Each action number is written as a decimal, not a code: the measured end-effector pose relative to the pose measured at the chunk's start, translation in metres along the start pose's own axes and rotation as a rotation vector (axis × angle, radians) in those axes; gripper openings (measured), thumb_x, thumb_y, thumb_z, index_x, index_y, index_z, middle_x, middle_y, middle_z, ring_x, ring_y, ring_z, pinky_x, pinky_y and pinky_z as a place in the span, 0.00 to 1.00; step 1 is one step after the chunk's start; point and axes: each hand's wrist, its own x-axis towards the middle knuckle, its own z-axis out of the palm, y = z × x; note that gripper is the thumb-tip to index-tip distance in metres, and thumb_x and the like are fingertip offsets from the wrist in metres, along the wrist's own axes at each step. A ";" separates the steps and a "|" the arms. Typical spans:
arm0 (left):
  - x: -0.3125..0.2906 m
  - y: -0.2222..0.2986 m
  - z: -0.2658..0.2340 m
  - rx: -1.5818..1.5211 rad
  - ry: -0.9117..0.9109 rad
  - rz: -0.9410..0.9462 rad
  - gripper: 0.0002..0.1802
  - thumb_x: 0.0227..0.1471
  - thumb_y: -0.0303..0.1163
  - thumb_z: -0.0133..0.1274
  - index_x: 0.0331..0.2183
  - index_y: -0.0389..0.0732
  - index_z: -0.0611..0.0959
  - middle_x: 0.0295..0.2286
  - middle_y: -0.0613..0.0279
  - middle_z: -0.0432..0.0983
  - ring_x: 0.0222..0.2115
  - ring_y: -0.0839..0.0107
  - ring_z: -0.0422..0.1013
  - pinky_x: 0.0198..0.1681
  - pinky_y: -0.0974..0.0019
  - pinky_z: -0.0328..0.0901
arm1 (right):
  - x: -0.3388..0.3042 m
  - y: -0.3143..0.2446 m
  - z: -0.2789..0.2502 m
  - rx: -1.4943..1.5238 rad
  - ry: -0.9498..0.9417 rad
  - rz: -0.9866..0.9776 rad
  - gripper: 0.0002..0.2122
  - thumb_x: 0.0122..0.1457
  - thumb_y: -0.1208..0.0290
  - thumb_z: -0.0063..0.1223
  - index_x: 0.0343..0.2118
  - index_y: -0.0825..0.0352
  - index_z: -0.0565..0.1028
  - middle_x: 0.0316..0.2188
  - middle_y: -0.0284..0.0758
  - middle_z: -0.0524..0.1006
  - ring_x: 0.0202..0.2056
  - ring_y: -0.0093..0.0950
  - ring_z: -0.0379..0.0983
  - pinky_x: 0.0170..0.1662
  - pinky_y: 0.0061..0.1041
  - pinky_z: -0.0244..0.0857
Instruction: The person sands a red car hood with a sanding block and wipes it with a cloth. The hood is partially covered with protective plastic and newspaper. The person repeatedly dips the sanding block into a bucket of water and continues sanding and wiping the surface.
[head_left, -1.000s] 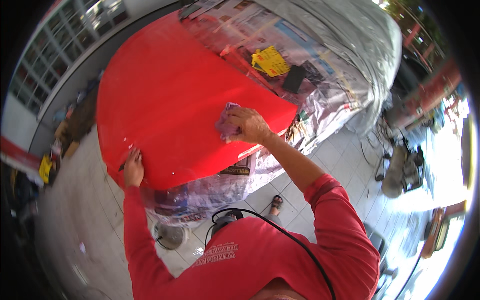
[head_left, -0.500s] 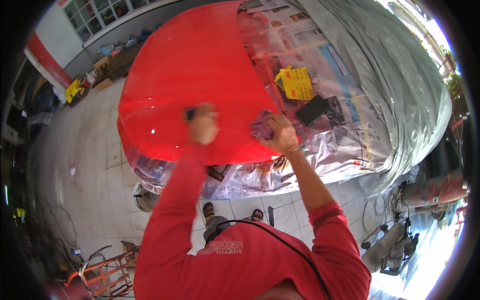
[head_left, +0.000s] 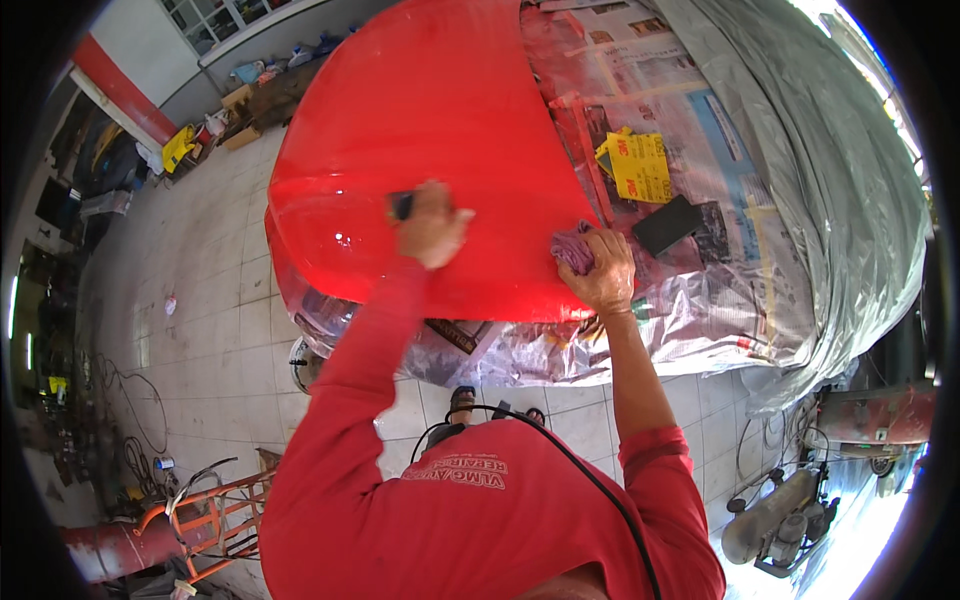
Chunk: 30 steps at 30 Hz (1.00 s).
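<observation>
My left hand (head_left: pixel 434 226), blurred by motion, lies over the glossy red car hood (head_left: pixel 430 130). Its fingers are closed on a small dark sanding block (head_left: pixel 402 206), whose end sticks out on the left side. My right hand (head_left: pixel 603 272) rests at the hood's right edge with a crumpled purple cloth (head_left: pixel 571 249) bunched under its fingers. Just beyond that hand, on the newspaper masking (head_left: pixel 740 290), lie a flat black block (head_left: pixel 667 225) and yellow sandpaper sheets (head_left: pixel 640 168).
Grey plastic sheeting (head_left: pixel 800 150) drapes the car on the right. Tiled floor (head_left: pixel 200 290) spreads to the left. An orange metal frame (head_left: pixel 215 525) stands at lower left, a compressor (head_left: pixel 780 520) at lower right. A black cord (head_left: pixel 590 470) hangs across my red shirt.
The view has shifted, so the car appears farther right. My left hand with the block has moved slightly over the hood; my right hand keeps the cloth at the hood's edge.
</observation>
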 end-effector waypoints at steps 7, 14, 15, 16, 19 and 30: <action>0.048 -0.066 -0.115 0.446 -0.572 -0.083 0.34 0.67 0.40 0.44 0.71 0.51 0.66 0.58 0.50 0.75 0.59 0.50 0.73 0.57 0.45 0.72 | 0.002 -0.003 0.006 -0.055 -0.004 -0.004 0.19 0.43 0.61 0.73 0.38 0.61 0.82 0.38 0.37 0.82 0.43 0.44 0.78 0.50 0.44 0.73; 0.040 -0.007 -0.057 0.069 -0.045 -0.196 0.25 0.58 0.28 0.49 0.56 0.46 0.84 0.38 0.44 0.85 0.41 0.45 0.82 0.48 0.43 0.76 | 0.004 -0.001 0.012 -0.099 0.002 0.002 0.19 0.44 0.61 0.73 0.38 0.63 0.81 0.40 0.39 0.81 0.44 0.45 0.77 0.52 0.45 0.72; 0.021 0.012 -0.020 0.173 0.186 -0.160 0.23 0.61 0.30 0.48 0.57 0.46 0.84 0.44 0.51 0.85 0.45 0.50 0.81 0.47 0.41 0.74 | 0.004 -0.003 0.012 -0.090 -0.001 -0.010 0.19 0.43 0.62 0.73 0.38 0.63 0.81 0.40 0.39 0.81 0.44 0.45 0.77 0.51 0.45 0.72; 0.004 0.035 0.012 -0.007 0.322 -0.074 0.22 0.63 0.32 0.47 0.56 0.47 0.83 0.49 0.51 0.83 0.50 0.52 0.79 0.51 0.43 0.73 | 0.003 -0.003 0.010 -0.090 0.002 -0.015 0.19 0.43 0.62 0.73 0.38 0.62 0.81 0.40 0.39 0.81 0.44 0.46 0.77 0.51 0.45 0.72; -0.008 0.011 0.024 -0.140 0.358 0.024 0.21 0.68 0.35 0.44 0.58 0.46 0.81 0.57 0.49 0.79 0.59 0.52 0.74 0.59 0.49 0.71 | -0.004 0.002 0.007 -0.101 0.016 -0.014 0.19 0.44 0.62 0.74 0.39 0.62 0.81 0.39 0.39 0.81 0.43 0.46 0.77 0.50 0.45 0.72; 0.000 0.028 -0.003 -0.006 0.111 -0.252 0.53 0.66 0.66 0.46 0.69 0.26 0.62 0.70 0.32 0.55 0.73 0.41 0.50 0.74 0.48 0.53 | 0.003 -0.004 0.014 -0.163 0.001 -0.003 0.19 0.44 0.61 0.75 0.38 0.64 0.80 0.39 0.38 0.81 0.42 0.45 0.77 0.49 0.45 0.72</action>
